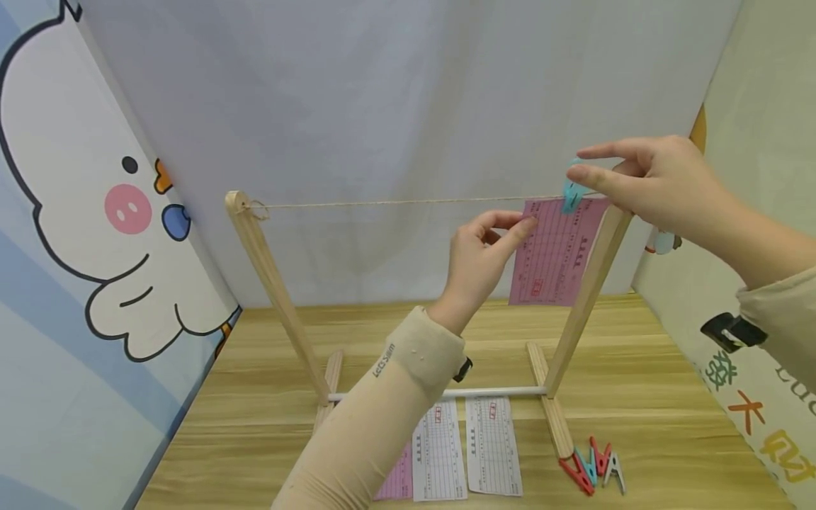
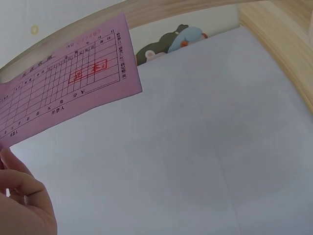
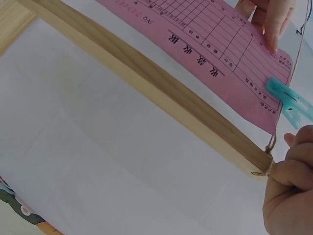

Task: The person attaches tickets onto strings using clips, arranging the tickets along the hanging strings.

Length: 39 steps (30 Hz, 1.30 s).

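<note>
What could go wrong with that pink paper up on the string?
A few things might. Only one blue clip shows on the pink paper, so it might swing or slip once the left hand stops pinching its edge. The right hand is right at that clip, so a bump might knock it loose. And the thin string is tied to wooden posts, so a hard tug might tip them.

Right hand (image 1: 666, 177) higher than left hand (image 1: 477, 251)

Left forearm (image 1: 366, 428) slants up and rightward from below; thumb and fingers pinched near their tips. Right forearm (image 1: 768, 244) slopes up leftward; thumb and forefinger stretched left, small gap between tips, other fingers curled. Beige sleeves (image 1: 780, 304).
</note>
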{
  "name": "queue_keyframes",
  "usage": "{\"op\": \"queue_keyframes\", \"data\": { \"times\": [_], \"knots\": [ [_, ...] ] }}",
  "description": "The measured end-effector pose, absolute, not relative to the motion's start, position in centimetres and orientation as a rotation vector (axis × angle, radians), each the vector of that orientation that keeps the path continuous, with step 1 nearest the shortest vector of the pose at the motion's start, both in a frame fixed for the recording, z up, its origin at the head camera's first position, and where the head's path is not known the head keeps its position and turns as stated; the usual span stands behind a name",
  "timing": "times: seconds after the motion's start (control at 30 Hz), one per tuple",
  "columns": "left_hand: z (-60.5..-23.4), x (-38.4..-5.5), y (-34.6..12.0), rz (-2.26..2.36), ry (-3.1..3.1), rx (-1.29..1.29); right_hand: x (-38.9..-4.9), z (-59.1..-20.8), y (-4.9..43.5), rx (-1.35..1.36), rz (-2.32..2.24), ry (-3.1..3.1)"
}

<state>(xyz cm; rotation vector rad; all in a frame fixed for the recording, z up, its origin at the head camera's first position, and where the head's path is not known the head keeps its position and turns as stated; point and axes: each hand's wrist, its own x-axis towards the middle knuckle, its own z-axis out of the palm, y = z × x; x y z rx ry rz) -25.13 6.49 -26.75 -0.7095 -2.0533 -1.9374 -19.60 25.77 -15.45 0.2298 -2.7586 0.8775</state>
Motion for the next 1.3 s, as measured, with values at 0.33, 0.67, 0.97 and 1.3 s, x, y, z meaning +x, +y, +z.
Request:
{"op": "queue_keyframes", "data": {
  "times": [0.33,0.67,0.97,1.3],
  "knots": [
    [-27.3,-25.1,5.9,-1.923,-2.07,-0.666,-18.5,-16.8,26.2,0.363,0.971,-2.481],
    [-29.0,-25.0,5.2,-1.931,-2.097,-0.645,-17.5,-18.7,26.4,0.43,1.038,-2.317],
    [-30.8,-24.8,4.5,-1.943,-2.114,-0.62,-16.8,-21.2,26.9,0.447,1.054,-2.225],
    [-31.7,-24.3,3.7,-1.949,-2.13,-0.592,-15.8,-23.6,27.4,0.489,1.072,-2.119]
  ]
}}
